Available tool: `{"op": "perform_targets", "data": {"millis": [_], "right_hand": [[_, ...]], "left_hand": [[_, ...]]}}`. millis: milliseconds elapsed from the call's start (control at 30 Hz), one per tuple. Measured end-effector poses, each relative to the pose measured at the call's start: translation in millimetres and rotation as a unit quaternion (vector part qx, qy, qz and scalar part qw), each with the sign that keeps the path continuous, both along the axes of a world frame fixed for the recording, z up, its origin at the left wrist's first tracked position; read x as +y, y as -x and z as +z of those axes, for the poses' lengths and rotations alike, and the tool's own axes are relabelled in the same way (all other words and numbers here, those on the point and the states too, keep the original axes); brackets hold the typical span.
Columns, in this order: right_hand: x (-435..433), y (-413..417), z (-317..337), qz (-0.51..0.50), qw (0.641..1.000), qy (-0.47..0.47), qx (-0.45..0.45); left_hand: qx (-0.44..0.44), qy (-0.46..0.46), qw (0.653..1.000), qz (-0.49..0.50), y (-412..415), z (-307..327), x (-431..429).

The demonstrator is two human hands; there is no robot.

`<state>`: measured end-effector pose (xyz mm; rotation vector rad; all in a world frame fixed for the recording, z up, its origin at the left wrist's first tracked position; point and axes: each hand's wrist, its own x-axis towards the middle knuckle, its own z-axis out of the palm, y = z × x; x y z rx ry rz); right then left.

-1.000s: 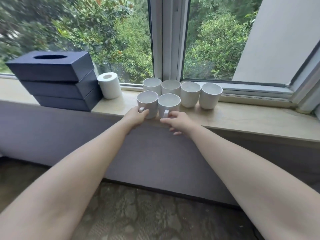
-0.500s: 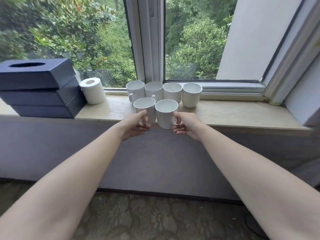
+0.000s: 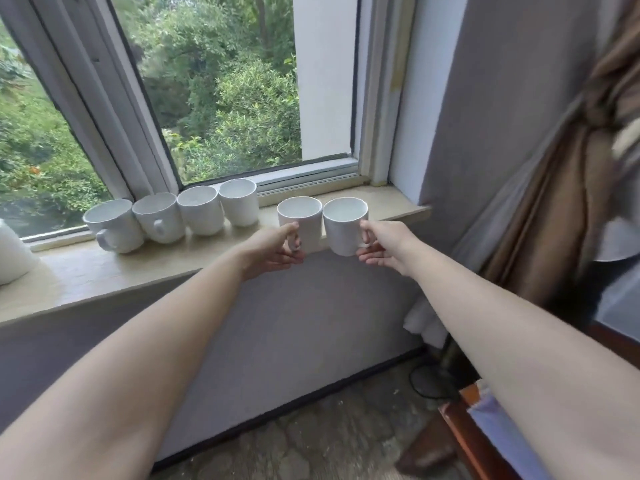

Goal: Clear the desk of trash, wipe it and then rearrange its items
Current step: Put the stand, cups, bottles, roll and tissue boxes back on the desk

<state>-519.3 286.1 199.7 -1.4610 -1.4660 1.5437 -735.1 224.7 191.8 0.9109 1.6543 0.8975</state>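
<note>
At sill's front edge: our left hand (image 3: 273,252) and right hand (image 3: 384,249) each pinch a mug handle.
Risk: left mug (image 3: 300,221) and right mug (image 3: 345,225) nearly touch; they could clink or slip.

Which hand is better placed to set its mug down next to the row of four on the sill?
Left. The left hand holds its mug nearer the row's end mug; the right hand's mug sits farther out, with the left one in between.
</note>
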Motion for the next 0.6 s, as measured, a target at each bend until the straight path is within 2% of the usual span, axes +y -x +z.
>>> {"op": "perform_targets", "data": {"millis": [267,600], "right_hand": [[-20,-148,-6,-0.181,0.983,0.020,-0.005],[-88,-324,-19,-0.369,0.929,0.041,0.005]], "left_hand": [[0.003,-0.005,0.985,-0.175,-137,-7,52],[0.011,0.016,0.939,-0.344,-340,-13,60]]}}
